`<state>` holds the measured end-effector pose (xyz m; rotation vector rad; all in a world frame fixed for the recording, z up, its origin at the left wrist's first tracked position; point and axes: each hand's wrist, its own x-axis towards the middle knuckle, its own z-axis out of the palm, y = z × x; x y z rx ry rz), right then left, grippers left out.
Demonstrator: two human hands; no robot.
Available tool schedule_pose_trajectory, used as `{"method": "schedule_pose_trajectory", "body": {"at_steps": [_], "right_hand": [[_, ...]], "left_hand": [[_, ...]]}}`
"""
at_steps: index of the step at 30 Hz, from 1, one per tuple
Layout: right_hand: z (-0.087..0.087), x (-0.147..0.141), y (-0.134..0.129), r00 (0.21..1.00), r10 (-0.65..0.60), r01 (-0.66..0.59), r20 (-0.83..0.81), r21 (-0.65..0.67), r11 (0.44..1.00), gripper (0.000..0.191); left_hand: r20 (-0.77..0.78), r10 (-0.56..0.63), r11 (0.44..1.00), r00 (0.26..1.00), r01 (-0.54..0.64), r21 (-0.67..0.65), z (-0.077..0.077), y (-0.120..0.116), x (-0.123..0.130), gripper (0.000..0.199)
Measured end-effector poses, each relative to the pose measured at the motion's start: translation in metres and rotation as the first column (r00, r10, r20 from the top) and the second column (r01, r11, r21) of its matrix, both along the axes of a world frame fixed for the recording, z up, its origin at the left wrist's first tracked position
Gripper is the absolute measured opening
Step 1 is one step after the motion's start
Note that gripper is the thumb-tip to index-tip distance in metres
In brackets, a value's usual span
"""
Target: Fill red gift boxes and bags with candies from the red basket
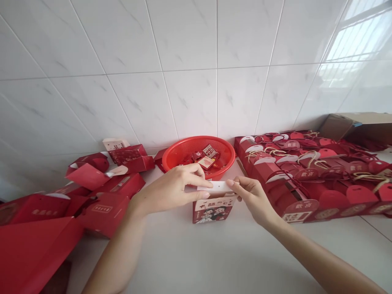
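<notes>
A small red and cream box point(213, 211) with two cartoon figures on its front stands upright on the white table. Its top edge has a white flap with small holes. My left hand point(180, 185) pinches the flap's left side between thumb and fingers. On the right side, my right hand point(249, 196) grips the flap and top edge with thumb and fingertips. The inside of the box is hidden from view. Just behind it sits a red plastic basket point(171, 157) with small packets inside.
Rows of red gift boxes with rope handles point(306, 175) fill the right side. Open red boxes point(105, 208) lie piled at the left. A cardboard box point(352, 122) stands at the back right. A white tiled wall point(190, 102) rises behind the table point(220, 257).
</notes>
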<state>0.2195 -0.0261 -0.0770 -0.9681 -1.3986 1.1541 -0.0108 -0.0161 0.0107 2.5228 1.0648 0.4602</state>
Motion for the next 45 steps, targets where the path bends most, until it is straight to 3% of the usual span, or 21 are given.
{"method": "schedule_pose_trajectory", "body": {"at_steps": [6,11,14,17,22,26,30,32,35,38,40,43,45], "right_hand": [[0.0,-0.017,0.001,0.991,0.136,-0.134,0.007,-0.115,0.984,0.056],[-0.002,-0.023,0.013,0.985,0.168,-0.16,0.031,-0.167,0.973,0.055],[-0.002,-0.025,0.022,0.991,0.114,-0.104,0.076,-0.117,0.988,0.052],[0.004,-0.024,0.037,0.994,-0.022,0.021,0.107,0.014,1.0,0.045],[0.014,-0.025,0.079,0.977,-0.209,0.211,-0.034,0.179,0.961,0.031],[0.013,-0.036,0.115,0.954,-0.26,0.28,-0.149,0.137,0.95,0.026],[0.011,-0.045,0.142,0.925,-0.29,0.307,-0.246,0.035,0.951,0.022],[0.01,-0.046,0.153,0.903,-0.323,0.33,-0.285,-0.023,0.944,0.02],[0.01,-0.045,0.163,0.867,-0.376,0.374,-0.328,-0.072,0.925,0.016],[0.008,-0.043,0.168,0.838,-0.403,0.396,-0.367,-0.098,0.913,0.015],[0.006,-0.042,0.17,0.83,-0.406,0.398,-0.382,-0.104,0.911,0.017],[0.003,-0.041,0.171,0.83,-0.401,0.39,-0.389,-0.109,0.914,0.02],[0.002,-0.04,0.173,0.833,-0.394,0.382,-0.389,-0.112,0.917,0.02]], "left_hand": [[-0.088,-0.05,0.975,0.995,0.029,-0.22,0.003,0.008,-0.008,0.022],[-0.073,-0.048,0.93,0.996,0.018,-0.366,-0.001,0.024,-0.017,0.024],[-0.018,-0.049,0.924,0.999,0.039,-0.381,-0.007,0.038,-0.021,0.027],[0.017,-0.047,0.926,0.999,0.05,-0.375,-0.01,0.046,-0.025,0.029],[-0.025,-0.14,0.894,0.99,0.116,-0.433,-0.007,0.046,-0.028,0.031],[-0.008,-0.168,0.899,0.986,0.15,-0.411,-0.006,0.046,-0.027,0.033],[0.135,-0.19,0.878,0.973,0.23,-0.419,-0.011,0.048,-0.029,0.035],[0.252,-0.123,0.877,0.96,0.224,-0.426,-0.016,0.053,-0.031,0.043],[0.352,0.037,0.904,0.935,0.119,-0.411,-0.024,0.076,-0.036,0.056],[0.263,0.093,0.932,0.96,0.009,-0.362,-0.028,0.112,-0.032,0.057],[0.087,0.009,0.92,0.996,0.026,-0.391,-0.03,0.135,-0.018,0.051],[-0.248,-0.251,0.802,0.936,0.058,-0.594,-0.039,0.162,0.012,0.046],[-0.377,-0.335,0.749,0.864,0.0,-0.663,-0.049,0.177,0.031,0.045]]}}
